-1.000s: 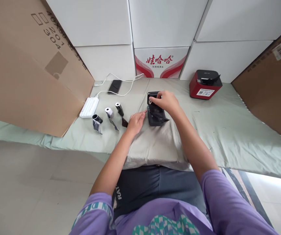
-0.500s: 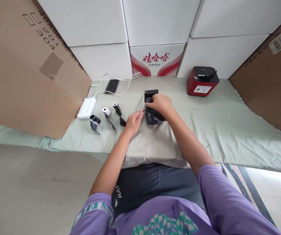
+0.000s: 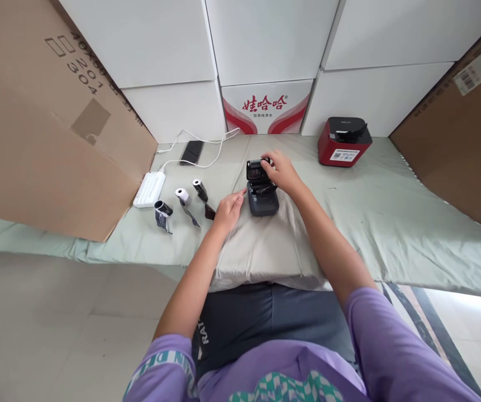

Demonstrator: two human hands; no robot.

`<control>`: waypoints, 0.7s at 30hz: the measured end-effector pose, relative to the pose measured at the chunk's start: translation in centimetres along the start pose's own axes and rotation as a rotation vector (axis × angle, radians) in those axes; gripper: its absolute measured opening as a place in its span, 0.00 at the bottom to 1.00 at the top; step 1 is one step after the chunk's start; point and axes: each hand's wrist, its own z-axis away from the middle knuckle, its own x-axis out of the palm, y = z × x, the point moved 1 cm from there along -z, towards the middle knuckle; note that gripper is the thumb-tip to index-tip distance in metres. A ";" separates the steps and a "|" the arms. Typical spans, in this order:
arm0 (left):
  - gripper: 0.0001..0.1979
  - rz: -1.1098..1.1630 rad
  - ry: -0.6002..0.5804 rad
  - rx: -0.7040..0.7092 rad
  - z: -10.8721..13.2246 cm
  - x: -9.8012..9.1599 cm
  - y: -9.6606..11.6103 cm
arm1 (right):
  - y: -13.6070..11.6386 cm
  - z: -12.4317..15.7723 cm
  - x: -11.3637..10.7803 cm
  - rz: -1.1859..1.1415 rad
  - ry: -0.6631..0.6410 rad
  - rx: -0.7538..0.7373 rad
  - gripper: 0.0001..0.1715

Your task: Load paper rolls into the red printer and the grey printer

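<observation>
A small black portable printer [image 3: 263,206] lies on the cloth with its hinged lid [image 3: 253,168] raised at the far side. My right hand [image 3: 281,170] has its thumb and fingers closed on the lid's right part. A dark strip [image 3: 270,190] sticks out from the opening under that hand. My left hand [image 3: 229,211] rests flat at the printer's left side, fingers stretched, index fingertip at its edge. Left of it are a black paper roll [image 3: 200,191], a white paper roll [image 3: 182,195] and another dark roll [image 3: 163,208], each with a loose dark tail.
A white power bank [image 3: 150,190] with a white cable and a black phone [image 3: 191,152] lie at the left back. A red and black box-shaped device [image 3: 344,142] stands at the right back. White cartons [image 3: 265,106] line the back; brown cardboard [image 3: 34,139] walls the sides.
My right hand has moved from the printer's opening up to its lid. The lid now stands more upright, and the front of the printer is uncovered. My left hand has stayed put.
</observation>
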 end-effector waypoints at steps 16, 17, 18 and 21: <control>0.29 0.007 -0.049 0.111 0.1 0.3 0.9 | 3.8 3.9 1.8 -0.550 -0.330 0.376 0.40; 0.28 -0.009 -0.052 0.100 0.1 0.3 1.0 | 3.6 3.8 1.6 -0.550 -0.337 0.379 0.40; 0.28 -0.024 -0.052 0.087 0.0 0.4 1.0 | 3.4 3.7 1.4 -0.543 -0.340 0.387 0.40; 0.26 -0.038 -0.040 0.071 0.0 0.6 1.0 | 3.1 3.3 1.2 -0.509 -0.336 0.408 0.38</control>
